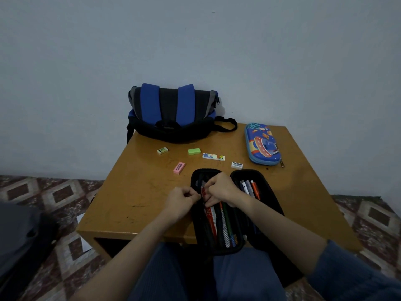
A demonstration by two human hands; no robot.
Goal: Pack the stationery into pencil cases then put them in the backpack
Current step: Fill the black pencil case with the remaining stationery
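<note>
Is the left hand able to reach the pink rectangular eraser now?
Probably yes: only bare wooden table lies between the left hand and the pink rectangular eraser, though it pinches the black fabric pencil case.

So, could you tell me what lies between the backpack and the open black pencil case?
Head view shows five erasers: a pink eraser, a green eraser, a green-banded eraser, a white eraser, a long patterned eraser.

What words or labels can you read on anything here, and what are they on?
No text reads clearly.
Pink eraser: dark print, too blurred.
White eraser: dark label, too small.
Long eraser: coloured print, unreadable.
Green-and-white eraser: mark too small.
Red strip in the black pencil case: white letters, too blurred.
Blue pencil case: cartoon picture, no legible words.
</note>
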